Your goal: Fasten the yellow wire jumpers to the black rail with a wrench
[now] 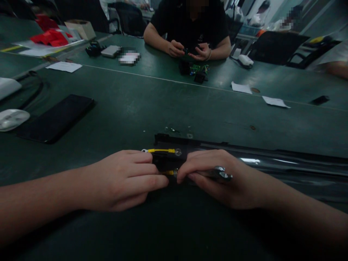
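Note:
A long black rail-like part (272, 159) lies across the green table (141, 105), its left end in front of me. A yellow wire with ring terminals (161, 150) lies on that end, fixed by a small screw. My left hand (122, 179) has its fingers curled together and presses on the rail's left end. My right hand (220, 179) is closed around a metal open-end wrench (221, 173), whose other end sits at a second yellow terminal (170, 173) between the two hands.
A black phone (56, 117) and white objects (12, 119) lie at the left. Paper slips (275, 101), a circuit board (199, 69) and red items (50, 36) sit farther back. A person in black across the table handles a small part.

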`<control>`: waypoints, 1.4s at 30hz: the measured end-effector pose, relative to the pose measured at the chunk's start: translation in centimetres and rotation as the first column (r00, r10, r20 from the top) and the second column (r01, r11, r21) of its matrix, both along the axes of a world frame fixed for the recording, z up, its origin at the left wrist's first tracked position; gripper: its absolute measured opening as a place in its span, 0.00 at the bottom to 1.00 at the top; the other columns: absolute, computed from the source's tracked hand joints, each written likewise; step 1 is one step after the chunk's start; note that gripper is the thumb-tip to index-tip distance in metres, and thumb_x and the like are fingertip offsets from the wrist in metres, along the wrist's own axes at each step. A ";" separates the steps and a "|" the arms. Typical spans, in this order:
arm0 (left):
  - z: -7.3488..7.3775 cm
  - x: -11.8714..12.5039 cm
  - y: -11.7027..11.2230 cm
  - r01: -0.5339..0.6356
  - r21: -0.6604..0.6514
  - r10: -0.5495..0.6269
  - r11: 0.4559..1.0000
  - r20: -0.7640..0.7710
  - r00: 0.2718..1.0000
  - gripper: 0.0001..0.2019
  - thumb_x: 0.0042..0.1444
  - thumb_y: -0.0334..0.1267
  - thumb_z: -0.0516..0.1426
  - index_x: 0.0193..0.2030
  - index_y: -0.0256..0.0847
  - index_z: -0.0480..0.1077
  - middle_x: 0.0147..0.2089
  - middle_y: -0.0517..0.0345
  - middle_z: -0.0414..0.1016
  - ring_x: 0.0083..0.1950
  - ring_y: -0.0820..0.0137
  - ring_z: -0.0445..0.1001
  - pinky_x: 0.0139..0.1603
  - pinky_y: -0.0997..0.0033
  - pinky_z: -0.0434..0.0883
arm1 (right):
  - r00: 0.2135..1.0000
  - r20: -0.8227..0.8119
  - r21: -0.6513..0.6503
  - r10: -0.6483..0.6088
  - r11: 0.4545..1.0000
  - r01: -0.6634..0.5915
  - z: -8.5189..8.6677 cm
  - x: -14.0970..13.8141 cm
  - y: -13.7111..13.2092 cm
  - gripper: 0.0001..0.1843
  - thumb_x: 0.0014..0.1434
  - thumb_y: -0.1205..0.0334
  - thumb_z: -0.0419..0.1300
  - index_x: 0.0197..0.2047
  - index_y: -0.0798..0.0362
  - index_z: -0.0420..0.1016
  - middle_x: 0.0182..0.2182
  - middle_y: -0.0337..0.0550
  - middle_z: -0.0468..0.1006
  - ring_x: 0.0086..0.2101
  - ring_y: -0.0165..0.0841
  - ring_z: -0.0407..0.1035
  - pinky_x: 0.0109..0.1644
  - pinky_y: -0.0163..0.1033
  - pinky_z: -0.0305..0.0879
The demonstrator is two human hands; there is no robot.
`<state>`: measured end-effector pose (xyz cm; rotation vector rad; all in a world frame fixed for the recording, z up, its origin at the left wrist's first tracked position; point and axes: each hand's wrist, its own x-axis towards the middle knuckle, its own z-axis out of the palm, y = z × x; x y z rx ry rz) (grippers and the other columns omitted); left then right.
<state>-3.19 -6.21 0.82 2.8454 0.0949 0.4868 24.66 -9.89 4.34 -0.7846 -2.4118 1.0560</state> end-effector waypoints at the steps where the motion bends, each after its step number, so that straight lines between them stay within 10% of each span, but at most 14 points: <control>1: 0.0 0.0 0.0 0.000 -0.001 0.000 1.000 -0.002 1.000 0.15 0.64 0.28 0.53 0.56 0.35 0.70 0.41 0.49 0.78 0.38 0.62 0.74 0.37 0.63 0.70 | 1.000 -0.002 -0.001 0.000 1.000 0.000 -0.1 0.0 0.1 0.09 0.68 0.73 0.57 0.47 0.58 0.78 0.41 0.45 0.82 0.40 0.31 0.76 0.47 0.36 0.70; 7: -0.1 -0.1 0.0 -0.001 -0.009 0.001 1.000 -0.019 1.000 0.15 0.64 0.28 0.53 0.57 0.36 0.69 0.41 0.48 0.79 0.39 0.62 0.74 0.38 0.62 0.71 | 0.996 -0.070 0.006 0.046 0.999 -0.045 -0.9 0.0 0.4 0.07 0.67 0.62 0.66 0.46 0.55 0.79 0.39 0.42 0.84 0.40 0.30 0.78 0.46 0.33 0.71; 33: 0.0 -0.2 0.0 -0.003 -0.007 0.003 1.000 -0.013 1.000 0.15 0.65 0.28 0.52 0.57 0.35 0.69 0.43 0.48 0.79 0.41 0.61 0.74 0.39 0.61 0.71 | 1.000 -0.002 -0.030 0.021 0.999 -0.021 0.0 -0.1 -0.1 0.13 0.64 0.76 0.57 0.48 0.57 0.79 0.41 0.44 0.83 0.40 0.30 0.76 0.48 0.36 0.70; 42: 0.0 -0.1 0.0 0.000 -0.005 0.000 1.000 -0.007 1.000 0.14 0.66 0.29 0.52 0.57 0.35 0.69 0.44 0.47 0.79 0.41 0.61 0.75 0.40 0.62 0.71 | 0.970 -0.151 0.023 -0.190 0.981 0.195 -0.4 0.1 -0.2 0.07 0.61 0.73 0.60 0.43 0.56 0.70 0.38 0.44 0.75 0.37 0.33 0.73 0.40 0.38 0.71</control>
